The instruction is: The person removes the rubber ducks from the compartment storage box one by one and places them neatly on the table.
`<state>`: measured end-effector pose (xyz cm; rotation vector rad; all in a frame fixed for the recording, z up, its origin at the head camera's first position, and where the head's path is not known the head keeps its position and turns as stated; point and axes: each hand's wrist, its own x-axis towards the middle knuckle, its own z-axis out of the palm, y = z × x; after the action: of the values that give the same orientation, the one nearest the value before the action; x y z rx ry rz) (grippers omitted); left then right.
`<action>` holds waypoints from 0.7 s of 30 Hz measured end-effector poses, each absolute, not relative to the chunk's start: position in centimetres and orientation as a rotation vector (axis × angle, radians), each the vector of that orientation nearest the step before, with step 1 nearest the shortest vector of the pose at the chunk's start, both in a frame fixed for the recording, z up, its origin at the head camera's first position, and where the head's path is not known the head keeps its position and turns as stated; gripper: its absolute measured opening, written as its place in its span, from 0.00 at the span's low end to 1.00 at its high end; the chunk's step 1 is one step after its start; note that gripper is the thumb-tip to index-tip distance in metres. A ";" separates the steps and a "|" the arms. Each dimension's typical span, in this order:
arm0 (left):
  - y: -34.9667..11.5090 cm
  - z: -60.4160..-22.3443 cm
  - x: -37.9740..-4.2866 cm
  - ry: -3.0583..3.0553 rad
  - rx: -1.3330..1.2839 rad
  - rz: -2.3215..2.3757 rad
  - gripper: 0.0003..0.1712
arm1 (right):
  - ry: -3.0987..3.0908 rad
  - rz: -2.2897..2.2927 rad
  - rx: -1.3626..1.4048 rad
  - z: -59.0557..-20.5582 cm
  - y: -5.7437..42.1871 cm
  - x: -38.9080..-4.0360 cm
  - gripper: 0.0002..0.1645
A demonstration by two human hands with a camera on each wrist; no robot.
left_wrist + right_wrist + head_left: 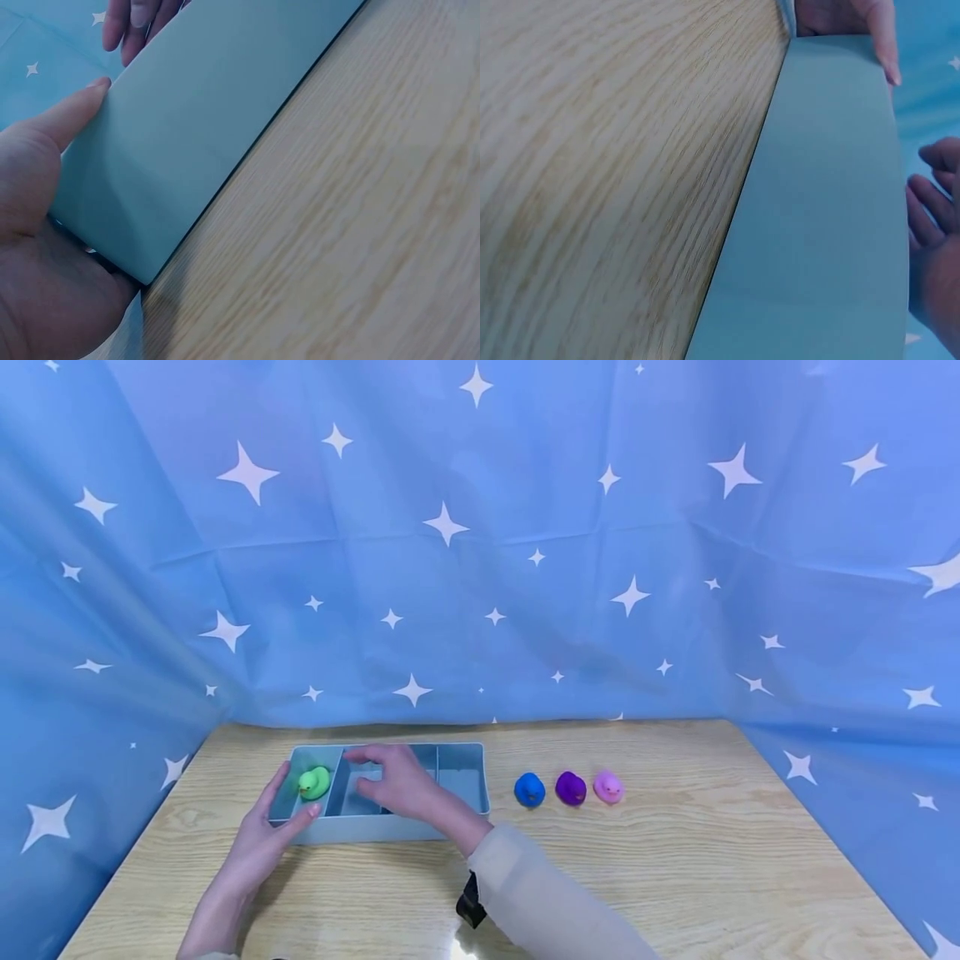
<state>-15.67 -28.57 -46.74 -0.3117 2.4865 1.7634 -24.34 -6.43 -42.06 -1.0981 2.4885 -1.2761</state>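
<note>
A grey-blue divided box (360, 831) stands on the table's left half. In its leftmost compartment sits a green rubber duck (314, 783). My left hand (258, 843) grips the box's left end, its thumb at the front rim and its fingers along the side; the left wrist view shows the thumb (79, 112) on the rim. Over the middle compartments hovers my right hand (397, 781), thumb and fingers apart and no object visible between them. Part of that hand (937, 217) shows behind the long wall in the right wrist view.
Right of the box, a blue duck (530, 790), a purple duck (572, 788) and a pink duck (609, 787) stand in a row on the wooden table (675, 868). A blue star-patterned curtain (525, 635) rises behind the table and along both sides.
</note>
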 end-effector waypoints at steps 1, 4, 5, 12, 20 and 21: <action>-28.6 -46.7 -15.7 2.484 -0.310 1.766 0.61 | 2.495 -1.273 -1.111 -42.1 -6.6 -24.4 0.25; -28.6 -46.7 -15.7 2.473 -0.308 1.779 0.61 | 2.486 -1.267 -1.115 -42.2 -7.2 -24.4 0.25; -28.6 -46.7 -15.7 2.469 -0.308 1.784 0.61 | 2.487 -1.255 -1.112 -42.2 -7.4 -24.4 0.25; -28.7 -46.8 -15.6 2.449 -0.288 1.806 0.61 | 2.523 -1.136 -1.123 -42.4 -9.0 -24.5 0.24; -29.0 -46.9 -15.8 2.429 -0.302 1.801 0.62 | 2.569 -1.060 -1.130 -42.5 -10.2 -24.7 0.26; -29.1 -46.9 -15.8 2.427 -0.302 1.801 0.63 | 2.574 -1.049 -1.132 -42.5 -10.3 -24.7 0.26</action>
<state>-15.78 -29.05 -46.88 -0.3018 2.4271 1.8014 -24.68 -10.27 -42.47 -1.1323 2.5740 -1.0487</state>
